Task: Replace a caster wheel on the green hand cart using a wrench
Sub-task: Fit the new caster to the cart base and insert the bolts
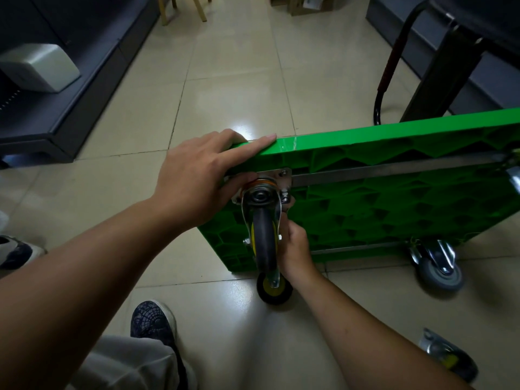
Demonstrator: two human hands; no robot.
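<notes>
**Fitting the caster by hand, no wrench in sight**

Standing off the cart's ribbed underside, near its upper left corner, the caster wheel (264, 235) (black tyre, yellow hub) hangs in its fork from a square mounting plate (277, 175). The right hand (295, 246) is tucked in beside the fork, fingers curled, fingertips pinching at the corner bolt (284, 196) on the plate's lower right. Whether that bolt is being run in or backed out cannot be told. The left hand (194, 175) grips the top edge of the green hand cart (394, 198): index finger along the rim, the others hooked over the far side, thumb down by the plate.

The cart stands tipped on its long edge on the tiled floor (239, 66), underside toward the person, a steel rail (394, 171) running from the plate across the ribs.

My reading is that this is the finger-turning stage at the plate's fasteners. The next move calls for a wrench, which I cannot find anywhere in view, and for the left hand to hold the cart against the turning force.

A second yellow-hubbed wheel (274, 289) sits at the floor below, a grey caster (439, 266) at the lower right, and a loose caster (447, 358) lies apart on the tiles. A patterned shoe (153, 319) shows near the bottom.

No brand, label or writing is legible.
</notes>
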